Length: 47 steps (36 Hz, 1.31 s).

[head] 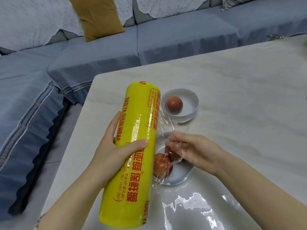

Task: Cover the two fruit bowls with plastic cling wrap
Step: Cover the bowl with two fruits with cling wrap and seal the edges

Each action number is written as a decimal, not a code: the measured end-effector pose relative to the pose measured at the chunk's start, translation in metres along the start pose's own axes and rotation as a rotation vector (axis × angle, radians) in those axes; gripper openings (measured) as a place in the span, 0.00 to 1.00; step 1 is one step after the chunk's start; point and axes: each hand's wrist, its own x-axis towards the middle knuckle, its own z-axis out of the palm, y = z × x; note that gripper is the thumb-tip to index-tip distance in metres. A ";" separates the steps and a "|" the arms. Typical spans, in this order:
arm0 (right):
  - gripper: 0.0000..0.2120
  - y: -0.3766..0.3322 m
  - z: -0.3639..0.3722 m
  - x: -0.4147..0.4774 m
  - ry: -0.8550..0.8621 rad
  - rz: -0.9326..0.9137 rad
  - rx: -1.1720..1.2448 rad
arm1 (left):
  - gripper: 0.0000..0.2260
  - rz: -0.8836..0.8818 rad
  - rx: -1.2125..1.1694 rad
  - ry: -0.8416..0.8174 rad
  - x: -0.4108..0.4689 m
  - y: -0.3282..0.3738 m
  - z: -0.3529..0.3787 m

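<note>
Cling wrap roll (136, 146), big and yellow with red letters, is up in the air over the left side of the table (232, 88). It is tilted, with its far end pointing away.

The bare left arm comes in from the bottom left. The left hand (114, 146) is wrapped round the middle of the roll, with the thumb across the front and the fingers curled round the left side.

The right arm comes in from the bottom right and reaches to the left. The right hand (192, 150) is just over the near bowl (181, 178). Its fingers are pulled close together, and it pinches the loose sheet of wrap (166, 120) that comes off the right side of the roll. The sheet is clear and crinkly and lies over the fingers. That hand is a bit blurry.

The near bowl is white and sits on the table just beside the roll. Two red fruits (162, 166) lie in it, partly hidden by the roll and the right hand. The far bowl (191, 103) is white too and sits farther back, apart from the near bowl. One red fruit (174, 103) lies in it, and the sheet stretches in front of its left rim.

The table is pale like marble, with bright shiny spots close by. A blue sofa (99, 55) runs behind and to the left of it, with a yellow cushion (98, 17) on it.
</note>
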 end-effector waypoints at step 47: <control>0.11 0.064 -0.065 0.016 0.756 -0.537 -0.813 | 0.46 -0.059 0.963 0.169 0.002 0.012 0.057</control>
